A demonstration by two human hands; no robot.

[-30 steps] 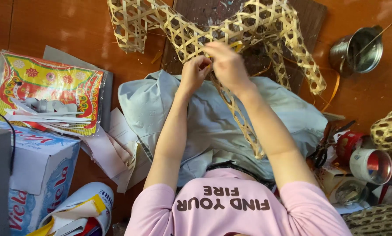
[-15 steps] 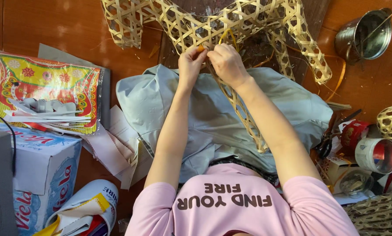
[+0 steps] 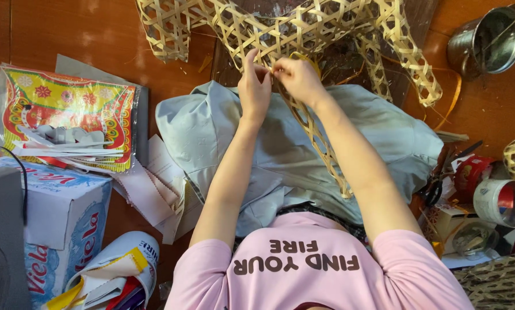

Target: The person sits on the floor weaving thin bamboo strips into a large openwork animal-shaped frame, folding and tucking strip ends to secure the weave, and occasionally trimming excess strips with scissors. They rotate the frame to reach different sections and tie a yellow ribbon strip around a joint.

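Floor (image 3: 85, 34) first: red-brown, polished, w/ a dark board (image 3: 424, 17) under the work. Over your lap lies a pale grey cloth (image 3: 211, 126), soft, so no firm backing below the grip.

The weave (image 3: 303, 28), an open hexagon lattice of pale bamboo strips, spreads just beyond your hands, arms of it running out left and right, one narrow band (image 3: 320, 143) trailing back toward you under the right forearm. Looks light, springy, stiff along each strip but floppy as a whole; probably cracks if you kink it sharply, and strip edges could be sharp. Take it at crossings, where strips lock, not mid-span, and hold close to the strip you're working.

Left of the grip: a bright printed paper pack (image 3: 68, 115) w/ white strips on it, a cardboard box (image 3: 56, 218) nearer you, loose paper scraps between. Right of the grip: a steel pot (image 3: 490, 37) far side, a white cup (image 3: 501, 201) and red tin (image 3: 470, 172) nearer you, scissors (image 3: 441, 178) just beside them.

Left hand (image 3: 254, 86): fingers pinched narrow on the weave's near edge. Right hand (image 3: 295, 77): fingertips closed on a strip at the same spot, touching the left. A loose yellow strip (image 3: 306, 57) loops just past the right knuckles; can't tell if it's the one pinched.
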